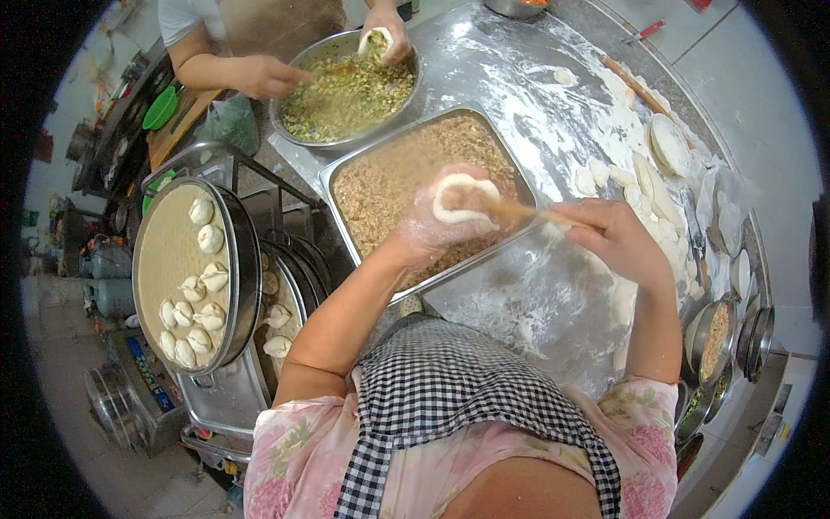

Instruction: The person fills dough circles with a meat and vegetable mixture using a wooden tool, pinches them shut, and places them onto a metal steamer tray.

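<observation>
Cupped in my left hand (428, 220) is a round dough wrapper (447, 206), its pale rim curling up around some brownish filling. My right hand (606, 233) grips a thin wooden filling stick (532, 212) by its end. The stick's far tip reaches into the wrapper and is blurred. Below both the wrapper and my left hand lies a rectangular steel tray (347, 230), full of minced brown filling (376, 201). My forearm covers part of the tray's near side.
Opposite, a co-worker's hand (389, 45) holds a filled wrapper over a round steel bowl (285, 130) of green filling. On my left, a round steamer (249, 272) bears several stuffed buns (214, 277). Floured steel tabletop (519, 311) at right carries dough pieces (648, 188) and a rolling pin (632, 84).
</observation>
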### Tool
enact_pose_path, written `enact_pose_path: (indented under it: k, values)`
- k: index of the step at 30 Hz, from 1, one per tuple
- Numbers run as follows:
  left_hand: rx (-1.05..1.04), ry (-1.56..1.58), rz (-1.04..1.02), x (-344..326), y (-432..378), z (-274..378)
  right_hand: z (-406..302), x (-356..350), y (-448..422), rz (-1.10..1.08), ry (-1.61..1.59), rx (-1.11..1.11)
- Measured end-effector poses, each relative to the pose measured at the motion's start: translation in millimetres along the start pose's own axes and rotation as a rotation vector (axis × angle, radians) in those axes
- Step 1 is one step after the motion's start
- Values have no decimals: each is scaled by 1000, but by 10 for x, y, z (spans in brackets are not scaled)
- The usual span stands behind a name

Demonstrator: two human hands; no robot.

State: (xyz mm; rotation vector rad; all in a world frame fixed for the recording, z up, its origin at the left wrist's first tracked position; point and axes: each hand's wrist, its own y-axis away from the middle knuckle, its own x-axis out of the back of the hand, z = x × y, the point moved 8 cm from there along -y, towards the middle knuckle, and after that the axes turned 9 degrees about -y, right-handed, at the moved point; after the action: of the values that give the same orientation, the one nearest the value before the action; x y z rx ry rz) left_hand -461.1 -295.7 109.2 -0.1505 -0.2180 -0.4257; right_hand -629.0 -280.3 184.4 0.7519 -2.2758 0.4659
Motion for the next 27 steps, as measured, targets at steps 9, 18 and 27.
enact_pose_path:
  k: [9,18,27]
  values:
    - [122,837,-100,-300,119,24,49,-722,-46,331,-1015,-409]
    - [-17,18,-102,-229,259,181,-540,-289,-178,202,-392,42]
    - [63,205,97,60,304,39,-325,-265,113,65,67,-5]
